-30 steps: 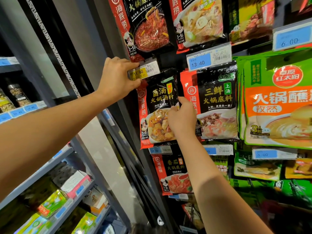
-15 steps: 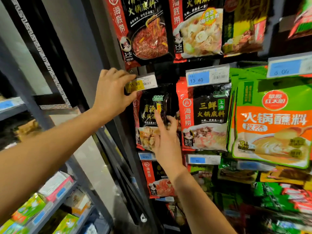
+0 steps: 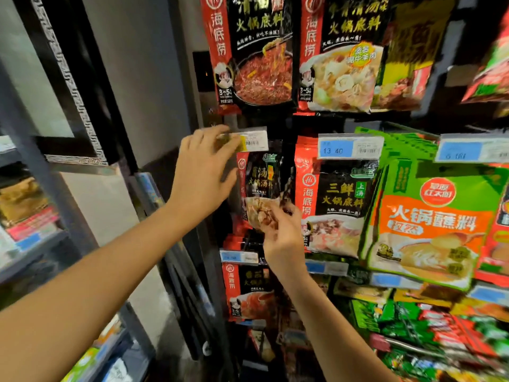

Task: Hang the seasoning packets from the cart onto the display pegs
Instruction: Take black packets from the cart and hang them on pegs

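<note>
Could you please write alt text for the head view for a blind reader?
A person's right hand pinches the bottom of a black-and-red seasoning packet hanging in a store display, while the left hand touches the yellow price tag above it. Other packets hang alongside.

The yellow price tag [image 3: 252,142] sits in front, just above the seasoning packet [image 3: 261,183]. A red soup-base packet [image 3: 248,51] hangs close overhead, and the 三鲜 packet [image 3: 338,205] crowds the right. Open room lies left, along the grey wall [image 3: 143,92].

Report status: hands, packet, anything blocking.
Left hand touching price tag. Right hand pinching packet bottom. Packet twisted under tag; peg hidden. Nothing seen blocking.
</note>
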`<state>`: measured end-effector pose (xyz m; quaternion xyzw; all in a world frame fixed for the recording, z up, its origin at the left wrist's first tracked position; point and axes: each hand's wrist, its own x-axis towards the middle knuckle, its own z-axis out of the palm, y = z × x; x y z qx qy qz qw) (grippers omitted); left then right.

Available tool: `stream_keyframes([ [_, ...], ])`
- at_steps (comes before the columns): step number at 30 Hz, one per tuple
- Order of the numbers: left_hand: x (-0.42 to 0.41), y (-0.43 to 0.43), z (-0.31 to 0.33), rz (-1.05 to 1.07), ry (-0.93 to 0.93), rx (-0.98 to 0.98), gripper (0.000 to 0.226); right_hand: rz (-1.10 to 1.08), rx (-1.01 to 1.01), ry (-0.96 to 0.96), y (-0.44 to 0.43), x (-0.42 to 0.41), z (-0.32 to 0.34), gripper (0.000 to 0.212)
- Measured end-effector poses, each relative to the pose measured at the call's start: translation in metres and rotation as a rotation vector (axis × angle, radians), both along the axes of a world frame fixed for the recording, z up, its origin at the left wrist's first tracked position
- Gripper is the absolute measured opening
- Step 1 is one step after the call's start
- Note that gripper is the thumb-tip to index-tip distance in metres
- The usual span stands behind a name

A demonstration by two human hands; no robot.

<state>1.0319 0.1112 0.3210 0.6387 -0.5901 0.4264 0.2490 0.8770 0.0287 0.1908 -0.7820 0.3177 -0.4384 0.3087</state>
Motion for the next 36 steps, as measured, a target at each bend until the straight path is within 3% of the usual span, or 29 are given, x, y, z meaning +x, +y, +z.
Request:
stream_keyframes([
  [3,-0.034,0.0,-0.049,-0.155,0.179,0.008,0.044,0.009,0.032,-0.029,0.019,-0.056,-0.019,0.043],
  [9,-0.146,-0.028,-0.146,-0.349,0.59,0.326,0.021,-0.165,0.297,0.021,0.032,-0.194,-0.062,0.025],
  [16,-0.319,-0.057,-0.221,-0.58,0.754,0.659,0.02,-0.465,0.405,0.097,0.023,-0.372,-0.112,0.023],
  [20,-0.41,-0.067,-0.27,-0.487,0.923,0.896,0.025,-0.52,0.592,0.084,0.008,-0.48,-0.159,0.025],
  [23,-0.464,-0.07,-0.308,-0.357,1.068,1.054,0.02,-0.544,0.635,0.198,-0.003,-0.552,-0.189,0.019],
  [26,-0.498,-0.068,-0.348,-0.234,1.078,1.259,0.042,-0.559,0.777,0.249,-0.01,-0.597,-0.224,0.019],
  [28,-0.507,-0.064,-0.377,-0.114,1.101,1.328,0.065,-0.532,0.913,0.254,-0.013,-0.611,-0.25,0.024],
  [31,-0.504,-0.065,-0.421,0.168,0.986,1.274,0.106,-0.469,1.02,0.245,-0.02,-0.608,-0.276,0.02],
  [33,-0.499,-0.063,-0.44,0.286,0.969,1.302,0.114,-0.456,1.098,0.218,-0.029,-0.6,-0.295,0.026],
  [36,-0.49,-0.05,-0.448,0.275,0.956,1.337,0.104,-0.444,1.171,0.199,-0.048,-0.585,-0.341,0.035],
])
